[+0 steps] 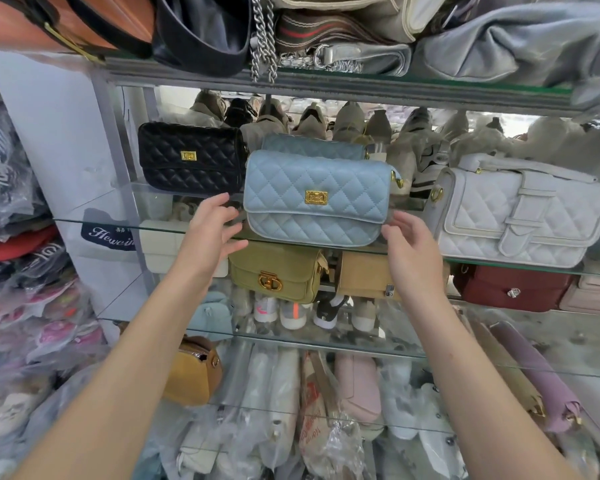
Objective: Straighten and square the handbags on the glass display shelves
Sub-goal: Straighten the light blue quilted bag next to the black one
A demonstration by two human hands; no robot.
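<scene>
Blue quilted handbag (314, 197) between left hand (212, 226) and right hand (411, 244)

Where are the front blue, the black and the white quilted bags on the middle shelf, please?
front blue quilted bag (315, 197): head view, on its gold clasp.
black quilted bag (189, 155): head view, on its gold clasp.
white quilted bag (526, 216): head view, on its front strap.

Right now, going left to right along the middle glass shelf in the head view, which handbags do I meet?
black quilted bag → blue quilted bag → white quilted bag
</scene>
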